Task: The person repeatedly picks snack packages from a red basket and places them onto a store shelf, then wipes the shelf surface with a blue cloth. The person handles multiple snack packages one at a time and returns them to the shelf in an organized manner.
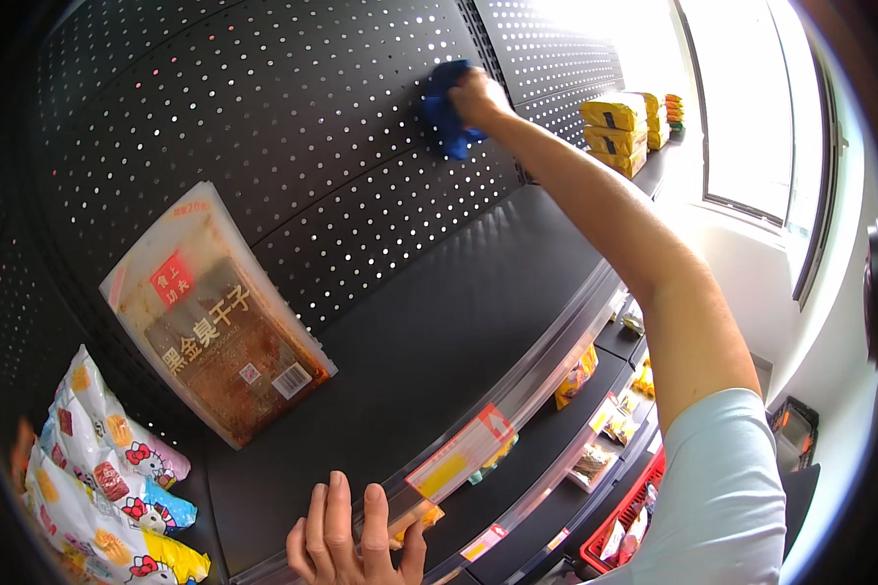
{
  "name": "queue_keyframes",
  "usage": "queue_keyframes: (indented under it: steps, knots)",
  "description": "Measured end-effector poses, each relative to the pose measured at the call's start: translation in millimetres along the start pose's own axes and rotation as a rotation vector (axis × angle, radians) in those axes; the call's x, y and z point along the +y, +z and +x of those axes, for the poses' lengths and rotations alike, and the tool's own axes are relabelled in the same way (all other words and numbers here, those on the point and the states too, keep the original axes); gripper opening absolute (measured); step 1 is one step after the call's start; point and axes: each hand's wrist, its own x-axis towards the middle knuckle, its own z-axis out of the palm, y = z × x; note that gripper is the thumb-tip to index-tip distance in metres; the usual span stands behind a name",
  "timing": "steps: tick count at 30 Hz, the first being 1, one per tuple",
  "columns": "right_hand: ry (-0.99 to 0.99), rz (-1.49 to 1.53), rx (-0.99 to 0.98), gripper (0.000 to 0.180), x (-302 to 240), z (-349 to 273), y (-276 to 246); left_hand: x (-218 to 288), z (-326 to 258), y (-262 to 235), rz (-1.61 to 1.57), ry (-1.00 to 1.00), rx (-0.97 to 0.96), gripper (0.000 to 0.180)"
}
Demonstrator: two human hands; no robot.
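Against the black perforated back panel (341, 107) of a shelf unit, my right hand (480, 97) presses a bunched blue cloth (447, 109). Its fingers are closed round the cloth, and that arm stretches up from the lower right. At the shelf's front edge, low in the picture, my left hand (346, 541) rests with its fingers stretched out and slightly apart, holding nothing. A large brown and clear food package (229, 322) stands tilted on the black shelf (380, 341), leaning toward the panel.
White snack bags (98, 478) with cartoon prints crowd the lower left. Yellow packs (617, 132) are stacked at the far right end. A price label (460, 450) sits on the front rail. Lower shelves hold small packets; a red basket (595, 546) stands below, near a window (741, 107).
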Motion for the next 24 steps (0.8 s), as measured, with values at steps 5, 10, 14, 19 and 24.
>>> queue_keyframes:
  steps: [5, 10, 14, 19, 24]
  knots:
    - [0.076, -0.216, -0.145, 0.038, 66.7, 29.0, -27.2, 1.3, -0.2, 1.2, 0.008, -0.012, -0.007, 0.054]
    - [-0.026, -0.084, 0.026, 0.047, 47.5, 1.3, -1.4, 0.0, -1.2, 1.6, -0.013, 0.002, -0.011, 0.055]
    - [-0.286, 0.105, 0.141, 0.049, -36.2, -73.5, 18.6, -3.4, -6.0, 1.6, -0.015, -0.009, -0.009, 0.053]
    - [-0.695, 0.229, -0.029, 0.044, -109.9, -130.0, 32.3, -4.9, -5.0, 0.6, -0.028, 0.005, 0.004, 0.050]
    - [-0.853, 0.232, -0.291, 0.039, -122.1, -181.4, 47.8, -5.6, -6.4, 0.1, -0.026, 0.008, 0.004, 0.048]
